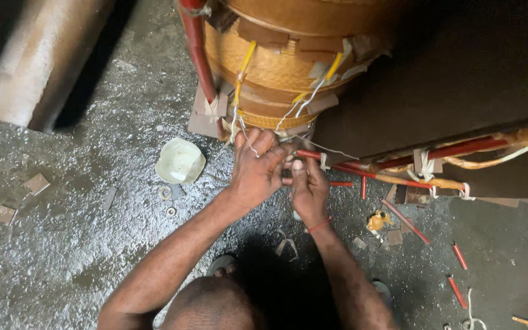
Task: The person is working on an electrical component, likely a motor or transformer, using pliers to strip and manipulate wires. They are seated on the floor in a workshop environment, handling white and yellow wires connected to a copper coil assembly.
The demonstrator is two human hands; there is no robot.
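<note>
A large wound coil, wrapped in tan and orange insulation with yellow sleeved leads, stands on the floor ahead of me. Red sleeved leads run from its base to the right, tied with white tape. My left hand and my right hand are bunched together at the coil's base. Both pinch a thin white cotton tape where the red leads meet the coil. A red band circles my right wrist.
A pale round dish and small washers lie on the grey gritty floor to the left. Cut red sleeve pieces, board scraps and tape offcuts litter the right. A thick pale cylinder lies at the upper left.
</note>
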